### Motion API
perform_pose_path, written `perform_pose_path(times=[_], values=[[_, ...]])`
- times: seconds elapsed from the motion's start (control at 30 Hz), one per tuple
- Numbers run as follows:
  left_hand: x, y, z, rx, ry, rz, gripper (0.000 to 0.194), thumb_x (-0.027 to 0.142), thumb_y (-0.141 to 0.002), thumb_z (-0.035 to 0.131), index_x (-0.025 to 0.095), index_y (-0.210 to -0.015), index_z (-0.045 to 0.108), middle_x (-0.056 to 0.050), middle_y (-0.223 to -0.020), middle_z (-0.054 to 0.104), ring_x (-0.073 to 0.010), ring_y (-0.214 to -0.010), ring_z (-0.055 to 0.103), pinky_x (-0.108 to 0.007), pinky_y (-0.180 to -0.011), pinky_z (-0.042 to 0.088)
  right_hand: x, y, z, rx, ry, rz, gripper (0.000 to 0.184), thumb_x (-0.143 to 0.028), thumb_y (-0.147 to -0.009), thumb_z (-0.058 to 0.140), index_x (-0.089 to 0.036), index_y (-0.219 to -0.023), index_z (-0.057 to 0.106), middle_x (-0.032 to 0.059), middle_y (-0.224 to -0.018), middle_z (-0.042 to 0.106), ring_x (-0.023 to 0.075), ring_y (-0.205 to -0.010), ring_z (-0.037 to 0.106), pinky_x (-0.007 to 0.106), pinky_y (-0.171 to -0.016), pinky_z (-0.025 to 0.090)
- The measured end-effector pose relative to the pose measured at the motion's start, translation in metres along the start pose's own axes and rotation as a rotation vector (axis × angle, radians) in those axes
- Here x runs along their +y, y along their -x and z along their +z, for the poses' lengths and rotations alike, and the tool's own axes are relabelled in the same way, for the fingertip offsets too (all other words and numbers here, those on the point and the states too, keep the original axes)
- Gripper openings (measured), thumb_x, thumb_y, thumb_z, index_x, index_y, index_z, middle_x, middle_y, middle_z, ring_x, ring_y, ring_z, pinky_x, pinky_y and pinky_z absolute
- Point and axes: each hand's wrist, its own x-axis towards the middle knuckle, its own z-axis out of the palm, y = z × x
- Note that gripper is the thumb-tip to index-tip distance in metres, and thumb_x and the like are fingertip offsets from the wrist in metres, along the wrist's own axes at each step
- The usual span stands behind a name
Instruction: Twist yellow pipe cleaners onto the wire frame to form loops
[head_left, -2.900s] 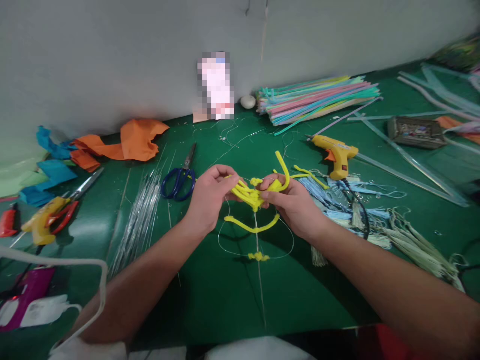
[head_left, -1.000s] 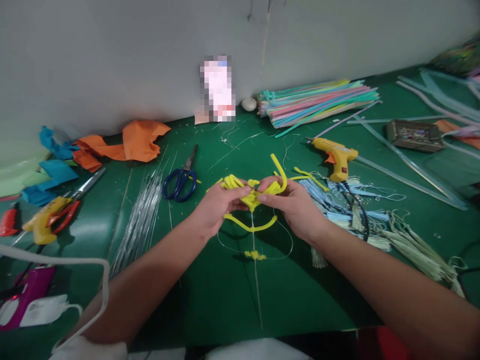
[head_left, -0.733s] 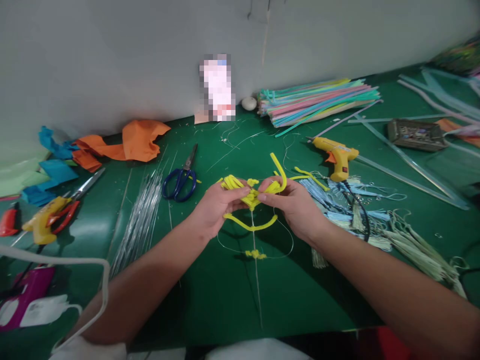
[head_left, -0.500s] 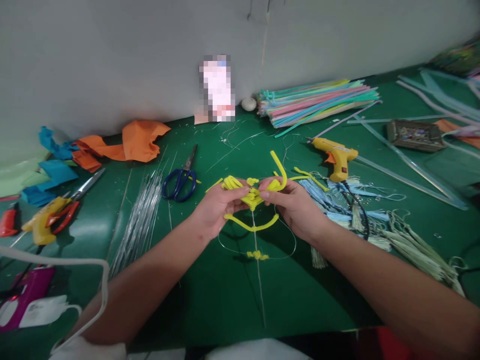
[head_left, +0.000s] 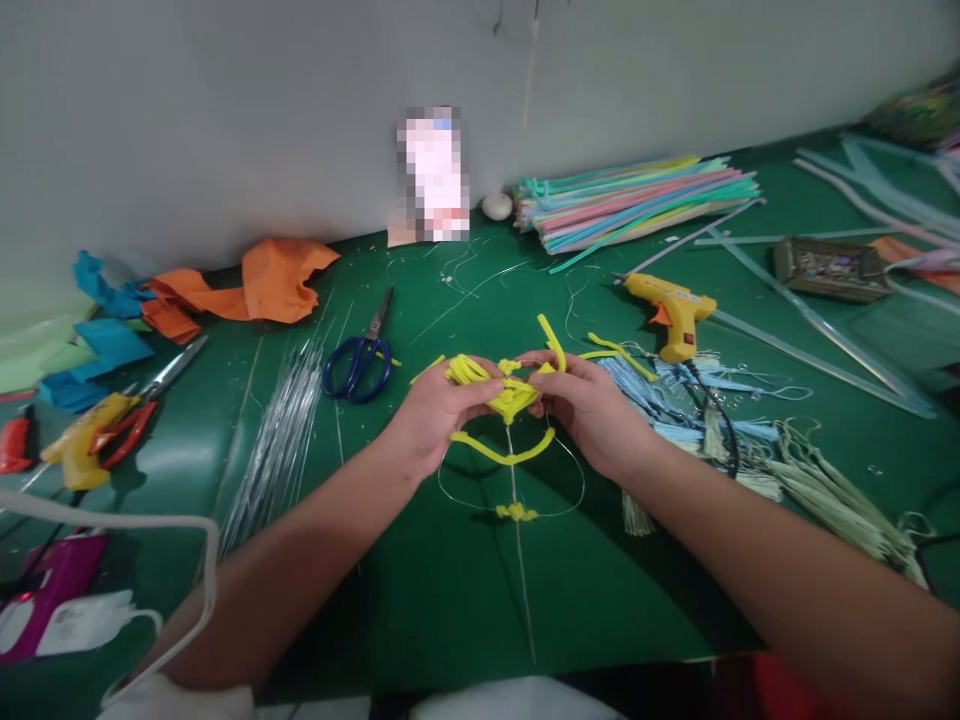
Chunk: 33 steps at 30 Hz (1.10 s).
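Observation:
Between my hands, above the green tabletop, is a yellow pipe-cleaner shape (head_left: 513, 400) made of bent and wound strands. My left hand (head_left: 442, 405) pinches its left side, thumb on top, beside several stacked loops. With thumb and fingers, my right hand (head_left: 577, 395) grips the right side, where a loose yellow end sticks up. Below hangs a curved yellow strand (head_left: 506, 458). A thin wire stem runs down from the shape, and a fine wire loop carries a small yellow twisted piece (head_left: 517, 512). Some fingertips are hidden behind the shape.
Blue-handled scissors (head_left: 360, 362) and a bundle of clear wires (head_left: 277, 440) lie left. A yellow glue gun (head_left: 675, 310), blue tassels (head_left: 697, 400) and a small box (head_left: 831, 268) are right. Behind are a pipe-cleaner bundle (head_left: 637, 205) and a blurred-out phone (head_left: 435, 175).
The loose yellow end at my right hand has moved down and slightly left. My right fingers have shifted on the shape; my left hand keeps its hold.

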Motion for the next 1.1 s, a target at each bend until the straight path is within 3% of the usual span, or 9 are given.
perform_pose_path(times=[0.27,0.63,0.77,0.93,1.1], values=[[-0.0007,0.0014,0.0009,-0.030,-0.021,-0.015,0.022,0.018,-0.067,0.082,0.013,-0.081,0.066,-0.004,-0.087,0.071,-0.0151,-0.084,0.068,-0.031,-0.083,0.054,-0.0019,0.0006,0.0013,-0.014,-0.052,0.046,0.033,-0.023,-0.063,0.079,-0.020,-0.094,0.069,0.0001,-0.084,0.064,0.0137,-0.071,0.056,0.031,-0.068,0.043],[-0.0057,-0.0028,-0.0031,-0.022,-0.036,-0.017,0.022,0.020,-0.067,0.082,0.014,-0.081,0.066,-0.001,-0.081,0.068,-0.0127,-0.077,0.066,-0.028,-0.078,0.052,-0.0003,-0.0027,-0.0015,-0.075,-0.089,-0.011,0.032,-0.012,-0.062,0.075,-0.021,-0.092,0.072,-0.0021,-0.077,0.062,0.0131,-0.071,0.056,0.030,-0.072,0.044],[-0.0046,-0.0043,-0.0045,-0.018,0.008,-0.013,0.024,0.021,-0.067,0.082,0.015,-0.085,0.067,-0.002,-0.084,0.070,-0.0138,-0.077,0.067,-0.028,-0.076,0.052,-0.0029,-0.0003,0.0000,-0.056,-0.089,-0.018,0.025,-0.017,-0.064,0.074,-0.021,-0.089,0.072,-0.0003,-0.080,0.064,0.0146,-0.075,0.058,0.031,-0.073,0.044],[-0.0027,-0.0049,-0.0038,-0.009,0.020,-0.033,0.036,0.021,-0.070,0.078,0.016,-0.104,0.068,-0.006,-0.097,0.074,-0.0172,-0.087,0.069,-0.031,-0.080,0.052,-0.0048,0.0008,0.0013,-0.023,-0.040,0.010,0.020,-0.025,-0.065,0.076,-0.021,-0.084,0.073,0.0031,-0.087,0.067,0.0159,-0.077,0.058,0.030,-0.067,0.043],[-0.0014,-0.0061,-0.0054,0.006,-0.017,0.022,0.027,0.020,-0.071,0.079,0.015,-0.095,0.069,-0.005,-0.090,0.074,-0.0155,-0.081,0.068,-0.028,-0.077,0.052,-0.0028,0.0002,0.0024,-0.011,-0.021,-0.039,0.025,-0.042,-0.074,0.074,-0.019,-0.086,0.074,0.0027,-0.084,0.065,0.0134,-0.066,0.056,0.029,-0.059,0.042]])
